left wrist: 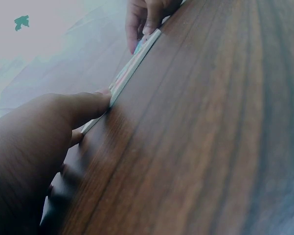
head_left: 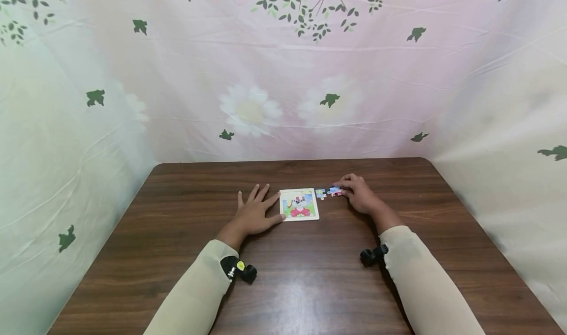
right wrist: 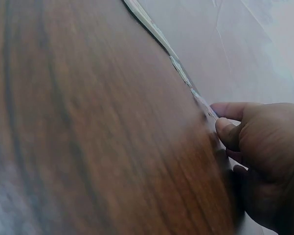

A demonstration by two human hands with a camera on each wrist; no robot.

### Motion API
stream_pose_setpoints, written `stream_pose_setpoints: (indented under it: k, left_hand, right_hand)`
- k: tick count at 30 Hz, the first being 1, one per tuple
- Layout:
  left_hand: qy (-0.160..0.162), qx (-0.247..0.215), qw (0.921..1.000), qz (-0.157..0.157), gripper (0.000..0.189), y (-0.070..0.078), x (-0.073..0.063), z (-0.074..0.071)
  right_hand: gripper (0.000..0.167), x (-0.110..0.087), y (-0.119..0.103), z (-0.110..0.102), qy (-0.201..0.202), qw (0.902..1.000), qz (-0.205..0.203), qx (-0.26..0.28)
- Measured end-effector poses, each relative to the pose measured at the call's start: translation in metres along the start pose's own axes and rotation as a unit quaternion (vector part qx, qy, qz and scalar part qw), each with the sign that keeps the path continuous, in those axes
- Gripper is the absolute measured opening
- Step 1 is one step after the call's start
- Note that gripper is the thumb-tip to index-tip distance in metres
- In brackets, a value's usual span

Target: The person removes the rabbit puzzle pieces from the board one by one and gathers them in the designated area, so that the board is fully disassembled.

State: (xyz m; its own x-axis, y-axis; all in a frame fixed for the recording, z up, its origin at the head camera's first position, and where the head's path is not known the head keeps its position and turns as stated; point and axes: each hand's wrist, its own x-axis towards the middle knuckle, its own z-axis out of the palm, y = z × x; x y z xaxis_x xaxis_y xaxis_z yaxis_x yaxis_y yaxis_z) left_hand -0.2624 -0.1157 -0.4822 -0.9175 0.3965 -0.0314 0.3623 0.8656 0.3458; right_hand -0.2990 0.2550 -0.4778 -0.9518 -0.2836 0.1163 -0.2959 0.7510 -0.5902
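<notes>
A square picture puzzle [head_left: 299,205] in a white frame lies flat on the table, showing a cartoon animal in red. My left hand [head_left: 254,216] is spread palm down at its left side, thumb and index finger touching the frame's edge. Just right of the frame lies a loose blue puzzle piece [head_left: 321,193]. Beside that, my right hand [head_left: 360,193] pinches another puzzle piece [head_left: 334,191], blue and pink, between thumb and fingers, low at the tabletop. The right wrist view shows the thumb and index finger [right wrist: 230,108] at the end of this thin piece.
The brown wooden table [head_left: 283,286] reaches back to a hanging cloth [head_left: 274,79] printed with leaves and flowers. More cloth hangs along both sides. Each sleeved forearm carries a small black wrist camera [head_left: 372,256].
</notes>
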Motion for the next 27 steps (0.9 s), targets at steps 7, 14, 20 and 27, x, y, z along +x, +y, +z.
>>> stream_pose_setpoints:
  k: [7,14,20,27]
  left_hand:
    - [-0.003,0.000,1.0000,-0.001,0.083,-0.0007,-0.0005,-0.0001]
    - [-0.003,-0.002,1.0000,-0.003,0.084,-0.0010,0.0007,-0.0003]
    - [-0.006,0.002,1.0000,-0.007,0.085,-0.0030,0.0021,0.0026]
    - [0.001,-0.002,1.0000,-0.003,0.083,-0.0002,-0.0005,-0.0008]
  right_hand:
    - [0.033,0.0004,0.0000,-0.0003,0.000,1.0000,0.005,0.002]
    - [0.032,0.0000,0.0012,0.0007,-0.004,0.9997,0.021,0.014]
    - [0.030,-0.0008,0.0016,0.0007,0.000,0.9997,0.019,0.015]
    - [0.029,0.0001,0.0011,0.0015,0.003,0.9997,0.015,0.018]
